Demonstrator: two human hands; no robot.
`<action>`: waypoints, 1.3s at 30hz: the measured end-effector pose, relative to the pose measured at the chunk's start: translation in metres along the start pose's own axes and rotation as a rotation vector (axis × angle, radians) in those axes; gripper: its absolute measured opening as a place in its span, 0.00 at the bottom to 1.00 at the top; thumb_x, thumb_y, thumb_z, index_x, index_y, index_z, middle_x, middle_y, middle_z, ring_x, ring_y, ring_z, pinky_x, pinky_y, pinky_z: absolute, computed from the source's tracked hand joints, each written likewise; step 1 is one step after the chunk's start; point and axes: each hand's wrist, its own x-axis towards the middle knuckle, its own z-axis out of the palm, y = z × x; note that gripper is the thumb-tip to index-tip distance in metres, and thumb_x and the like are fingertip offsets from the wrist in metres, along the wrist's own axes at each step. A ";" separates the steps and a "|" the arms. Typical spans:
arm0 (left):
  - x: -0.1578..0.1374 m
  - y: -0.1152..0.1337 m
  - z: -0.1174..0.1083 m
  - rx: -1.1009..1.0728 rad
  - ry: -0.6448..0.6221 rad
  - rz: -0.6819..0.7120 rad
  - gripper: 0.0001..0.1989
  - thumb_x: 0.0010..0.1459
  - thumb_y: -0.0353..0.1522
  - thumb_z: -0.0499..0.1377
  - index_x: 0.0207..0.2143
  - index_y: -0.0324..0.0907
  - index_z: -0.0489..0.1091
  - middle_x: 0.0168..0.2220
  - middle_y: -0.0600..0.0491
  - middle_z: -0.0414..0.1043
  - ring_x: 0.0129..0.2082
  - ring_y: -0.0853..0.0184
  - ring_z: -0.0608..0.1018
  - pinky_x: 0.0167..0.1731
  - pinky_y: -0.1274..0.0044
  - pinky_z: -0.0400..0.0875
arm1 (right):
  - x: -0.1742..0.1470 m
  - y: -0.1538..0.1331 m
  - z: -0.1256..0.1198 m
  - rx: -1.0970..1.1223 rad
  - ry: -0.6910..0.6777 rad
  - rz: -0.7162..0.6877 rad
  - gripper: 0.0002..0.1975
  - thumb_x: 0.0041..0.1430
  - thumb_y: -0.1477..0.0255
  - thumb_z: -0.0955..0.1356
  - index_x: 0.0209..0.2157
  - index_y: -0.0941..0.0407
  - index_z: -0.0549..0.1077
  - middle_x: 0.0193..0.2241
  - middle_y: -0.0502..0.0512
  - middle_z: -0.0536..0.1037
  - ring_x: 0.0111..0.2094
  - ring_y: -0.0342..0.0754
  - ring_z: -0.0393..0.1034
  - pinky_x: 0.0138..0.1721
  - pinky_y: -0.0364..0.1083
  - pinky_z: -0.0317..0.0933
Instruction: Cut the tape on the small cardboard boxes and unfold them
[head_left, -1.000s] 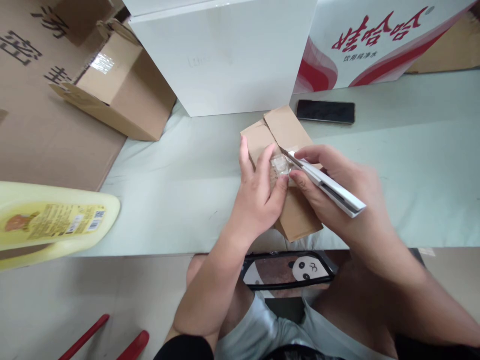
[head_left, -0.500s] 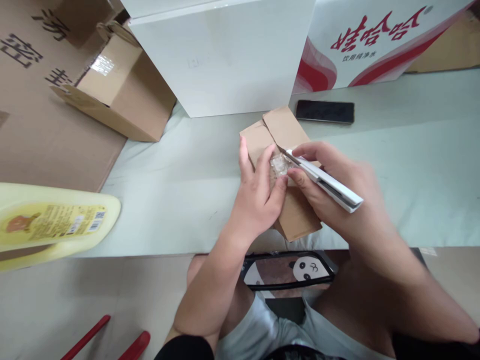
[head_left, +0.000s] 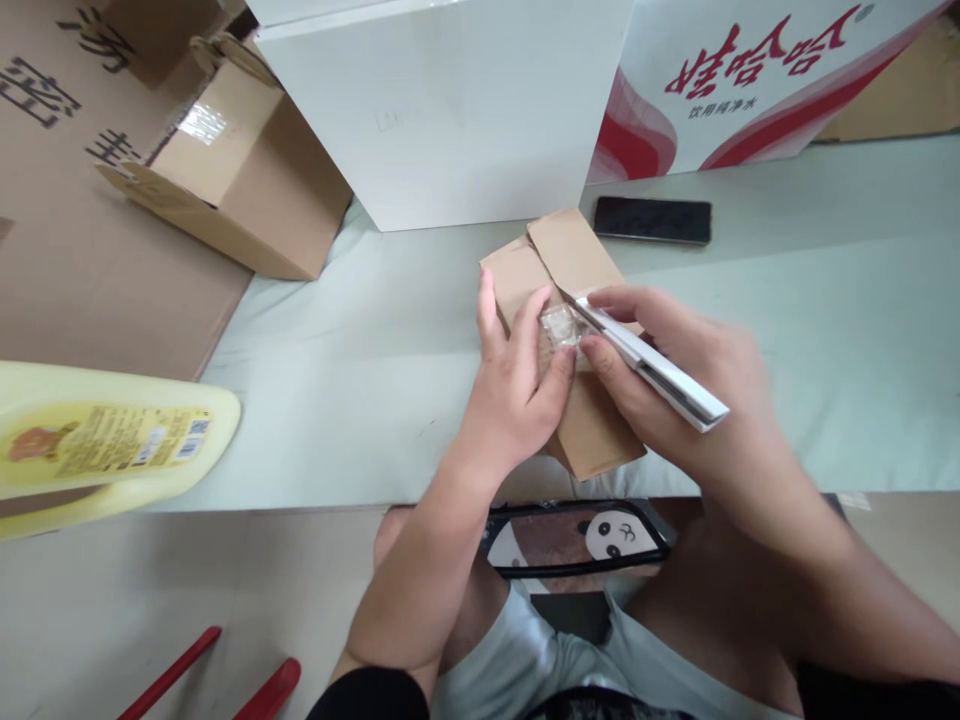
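Note:
A small brown cardboard box (head_left: 600, 425) rests on the pale green cloth near its front edge, lying at a slant. Crumpled clear tape (head_left: 559, 325) sits across its middle, by the seam between its flaps. My left hand (head_left: 517, 390) grips the box from the left, with its fingers on the top and along the side and the thumb beside the tape. In my right hand (head_left: 675, 380) is a white utility knife (head_left: 652, 365), pinched between thumb and fingers. Its blade end meets the box at the seam, next to the tape; the exact tip is hard to make out.
A black phone (head_left: 652, 220) lies just behind the box. Farther back stand a white box (head_left: 450, 120), a red-and-white carton (head_left: 720, 90) and an opened cardboard box (head_left: 255, 180). A yellow bottle (head_left: 112, 440) is at the left edge.
Almost nothing differs. The knife and my right hand have shifted very slightly right and down; my left hand keeps its hold on the box.

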 end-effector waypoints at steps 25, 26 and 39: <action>0.002 -0.007 0.004 0.011 0.043 0.014 0.32 0.68 0.56 0.47 0.67 0.52 0.58 0.78 0.47 0.25 0.78 0.47 0.42 0.73 0.53 0.53 | -0.007 0.001 -0.004 0.022 0.031 0.007 0.05 0.59 0.68 0.68 0.38 0.52 0.73 0.24 0.49 0.77 0.22 0.45 0.69 0.26 0.46 0.60; 0.002 -0.006 0.003 0.009 0.038 0.011 0.32 0.68 0.57 0.47 0.67 0.51 0.58 0.78 0.46 0.24 0.78 0.47 0.42 0.73 0.54 0.54 | -0.007 0.001 -0.004 0.029 0.027 0.014 0.05 0.59 0.68 0.68 0.37 0.52 0.73 0.24 0.49 0.77 0.22 0.45 0.69 0.26 0.46 0.60; 0.002 -0.006 0.003 0.030 0.039 0.026 0.32 0.69 0.56 0.47 0.67 0.49 0.57 0.78 0.43 0.24 0.78 0.46 0.43 0.72 0.52 0.53 | -0.006 -0.001 -0.005 0.078 0.051 0.020 0.03 0.55 0.71 0.68 0.33 0.52 0.71 0.22 0.48 0.74 0.21 0.44 0.66 0.24 0.45 0.59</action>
